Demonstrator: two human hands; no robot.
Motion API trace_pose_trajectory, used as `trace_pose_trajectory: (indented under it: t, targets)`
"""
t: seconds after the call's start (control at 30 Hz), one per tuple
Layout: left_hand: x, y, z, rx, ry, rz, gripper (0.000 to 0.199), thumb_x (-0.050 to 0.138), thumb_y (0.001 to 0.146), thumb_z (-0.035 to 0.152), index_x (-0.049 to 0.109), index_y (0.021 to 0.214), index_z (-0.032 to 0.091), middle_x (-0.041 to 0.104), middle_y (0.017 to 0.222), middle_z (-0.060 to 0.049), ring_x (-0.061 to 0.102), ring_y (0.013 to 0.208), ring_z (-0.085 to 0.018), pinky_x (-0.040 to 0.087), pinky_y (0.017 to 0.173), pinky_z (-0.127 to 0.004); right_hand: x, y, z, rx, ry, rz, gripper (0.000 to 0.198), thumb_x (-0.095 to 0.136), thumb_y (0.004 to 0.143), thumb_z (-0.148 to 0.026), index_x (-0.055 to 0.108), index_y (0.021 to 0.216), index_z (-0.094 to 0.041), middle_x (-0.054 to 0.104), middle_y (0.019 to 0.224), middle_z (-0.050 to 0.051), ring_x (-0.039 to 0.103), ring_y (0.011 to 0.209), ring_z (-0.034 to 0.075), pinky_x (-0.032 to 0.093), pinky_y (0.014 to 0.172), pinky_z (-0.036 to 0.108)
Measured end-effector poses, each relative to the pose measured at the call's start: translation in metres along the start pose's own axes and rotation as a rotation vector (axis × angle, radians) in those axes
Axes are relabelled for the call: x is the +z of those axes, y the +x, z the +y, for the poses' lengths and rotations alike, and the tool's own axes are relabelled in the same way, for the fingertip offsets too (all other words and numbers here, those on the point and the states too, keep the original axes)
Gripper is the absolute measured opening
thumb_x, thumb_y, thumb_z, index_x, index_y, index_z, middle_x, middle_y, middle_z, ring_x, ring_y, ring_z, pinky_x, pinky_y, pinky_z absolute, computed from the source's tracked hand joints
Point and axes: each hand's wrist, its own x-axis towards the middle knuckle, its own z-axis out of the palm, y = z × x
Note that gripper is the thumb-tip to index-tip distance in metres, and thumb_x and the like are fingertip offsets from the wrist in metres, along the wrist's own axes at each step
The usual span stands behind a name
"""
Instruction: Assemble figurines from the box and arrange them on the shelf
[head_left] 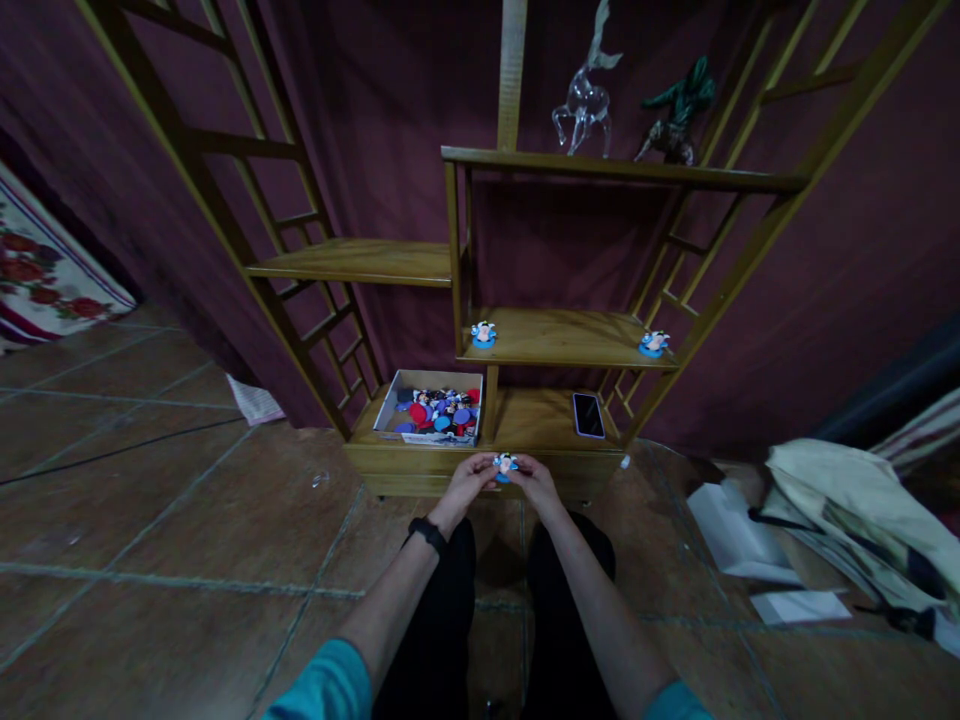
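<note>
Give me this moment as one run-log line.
left hand: holding blue-based figurine | right hand: holding same figurine | middle shelf: two similar figurines | lower shelf: open box of colorful pieces, phone

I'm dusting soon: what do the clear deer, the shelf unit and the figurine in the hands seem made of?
Clear deer: glass or acrylic, glossy; see-through with bright highlights.
Shelf unit: probably varnished wood; visible grain, sheen.
Figurine: perhaps smooth plastic, given bright colours; too small to confirm.
</note>
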Motion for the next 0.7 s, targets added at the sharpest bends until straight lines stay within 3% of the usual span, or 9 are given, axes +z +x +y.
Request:
trace_pose_trajectory:
  t: [0.37, 0.7]
  targets:
    - [-0.0018, 0.0046, -0.0059, 0.061, 0.044, 0.042, 0.033, 0.072, 0.059, 0.037, 0.065, 0.079, 0.012, 0.063, 0.069, -0.003, 0.053, 0.056, -0.008, 0.042, 0.051, -0.018, 0.0021, 0.0002, 0.001, 0.032, 0.034, -0.014, 0.027, 0.072, 0.055, -0.032, 0.068, 0.08, -0.022, 0.07, 0.081, 0.001, 0.063, 0.077, 0.02, 0.047, 0.077, 0.034]
    - [-0.0013, 0.0006, -0.0012, -0.006, 0.018, 0.085, 0.034, 0.073, 0.057, 0.037, 0.064, 0.078, 0.013, 0.063, 0.067, -0.002, 0.056, 0.056, -0.009, 0.044, 0.051, -0.019, 0.0007, -0.0017, 0.0004, 0.069, -0.026, 0.063, 0.032, 0.071, 0.057, -0.036, 0.067, 0.084, -0.021, 0.069, 0.084, 0.003, 0.062, 0.079, 0.02, 0.048, 0.075, 0.034]
